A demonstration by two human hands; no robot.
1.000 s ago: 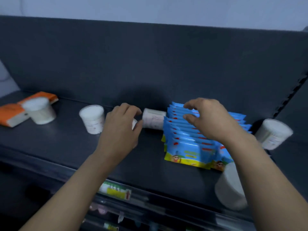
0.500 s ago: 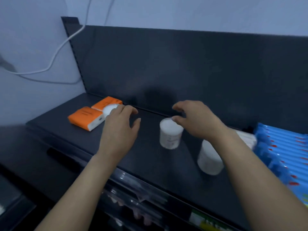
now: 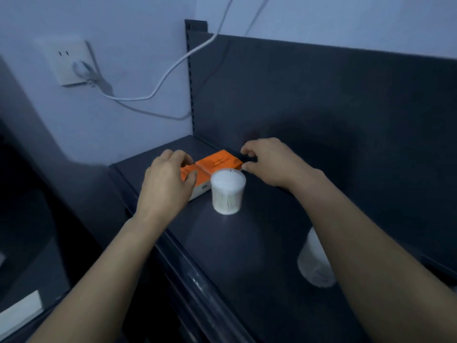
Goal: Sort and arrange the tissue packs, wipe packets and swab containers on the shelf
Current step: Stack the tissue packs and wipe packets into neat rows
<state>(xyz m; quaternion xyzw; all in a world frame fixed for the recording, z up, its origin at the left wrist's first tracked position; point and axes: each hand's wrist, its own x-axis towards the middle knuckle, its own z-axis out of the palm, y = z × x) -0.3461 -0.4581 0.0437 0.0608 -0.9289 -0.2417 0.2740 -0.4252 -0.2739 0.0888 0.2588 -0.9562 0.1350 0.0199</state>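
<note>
Swab container [image 3: 228, 191] abandoned — left hand [image 3: 168, 180] clamped on the front tissue pack [image 3: 201, 188] beneath it, right hand [image 3: 268, 162] curled beside the rear tissue pack [image 3: 218, 161], grip unclear — tissues next.

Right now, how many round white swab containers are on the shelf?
2: one container before the orange tissue packs; another container half hidden under the right forearm. More may be offscreen.
</note>
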